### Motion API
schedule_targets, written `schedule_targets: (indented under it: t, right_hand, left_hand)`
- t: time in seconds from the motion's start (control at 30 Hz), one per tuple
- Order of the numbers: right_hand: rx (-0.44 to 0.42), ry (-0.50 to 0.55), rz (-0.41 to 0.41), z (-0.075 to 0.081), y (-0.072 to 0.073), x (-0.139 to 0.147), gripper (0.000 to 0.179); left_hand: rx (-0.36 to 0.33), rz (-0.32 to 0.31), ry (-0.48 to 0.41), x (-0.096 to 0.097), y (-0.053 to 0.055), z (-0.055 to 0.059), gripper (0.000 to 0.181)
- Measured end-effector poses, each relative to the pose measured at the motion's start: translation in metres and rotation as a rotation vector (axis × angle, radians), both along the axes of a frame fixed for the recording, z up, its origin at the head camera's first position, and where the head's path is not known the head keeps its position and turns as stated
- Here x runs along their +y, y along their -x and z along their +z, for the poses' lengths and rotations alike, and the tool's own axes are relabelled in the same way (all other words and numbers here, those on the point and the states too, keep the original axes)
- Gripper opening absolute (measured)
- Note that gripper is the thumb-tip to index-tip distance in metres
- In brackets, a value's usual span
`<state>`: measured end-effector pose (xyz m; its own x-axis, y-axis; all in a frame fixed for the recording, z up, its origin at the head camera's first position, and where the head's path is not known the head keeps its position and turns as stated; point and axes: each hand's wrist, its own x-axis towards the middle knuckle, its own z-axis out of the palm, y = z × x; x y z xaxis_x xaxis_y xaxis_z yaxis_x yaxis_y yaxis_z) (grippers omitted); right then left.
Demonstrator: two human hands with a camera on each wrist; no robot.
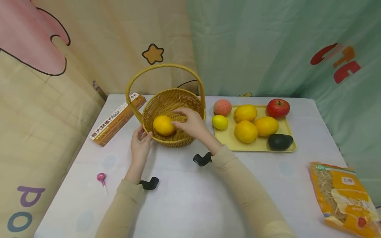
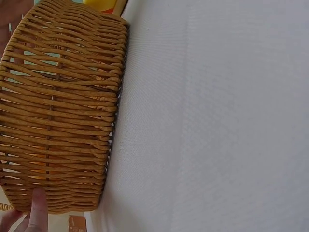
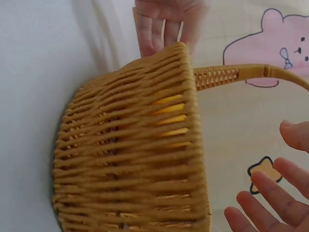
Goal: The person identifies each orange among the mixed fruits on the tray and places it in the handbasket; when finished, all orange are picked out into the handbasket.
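Lying far left on the white table (image 1: 184,198), a long pasta box (image 1: 118,119), and nearer the front edge a pink lollipop (image 1: 101,177). Resting against the near-left outer wall of the wicker basket (image 1: 174,102), the left hand (image 1: 140,142), fingers straight and relaxed, gripping nothing. Sitting inside the basket at its left front, a yellow orange (image 1: 163,125). Hovering just over the basket beside that orange, the right hand (image 1: 190,122), fingers spread and loose, holding nothing. Standing right of the basket, a yellow tray (image 1: 226,138) carrying a peach (image 1: 222,107), a lemon (image 1: 220,122), three oranges, a red apple (image 1: 278,108) and a dark avocado (image 1: 279,141). Lying far right near the table corner, an orange noodle packet (image 1: 342,195).
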<state>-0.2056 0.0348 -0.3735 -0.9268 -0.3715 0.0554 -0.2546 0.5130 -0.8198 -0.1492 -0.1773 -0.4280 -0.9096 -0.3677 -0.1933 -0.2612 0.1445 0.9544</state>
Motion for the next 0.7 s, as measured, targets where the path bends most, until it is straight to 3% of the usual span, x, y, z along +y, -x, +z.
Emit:
schedule_targets:
  t: [0.13,0.33,0.7]
  right_hand:
    - [0.033,0.086,-0.036,0.004,-0.010,0.033,0.043]
    - [0.051,0.119,-0.137,0.006,-0.025,0.090,0.039]
    - [0.056,0.009,-0.325,0.001,-0.051,0.171,0.043]
  left_hand:
    - [-0.006,-0.007,-0.002,0.000,-0.001,0.000,0.059]
    - [-0.023,-0.012,0.001,0.000,-0.003,-0.001,0.060]
    - [-0.004,-0.036,0.031,-0.004,-0.001,0.000,0.059]
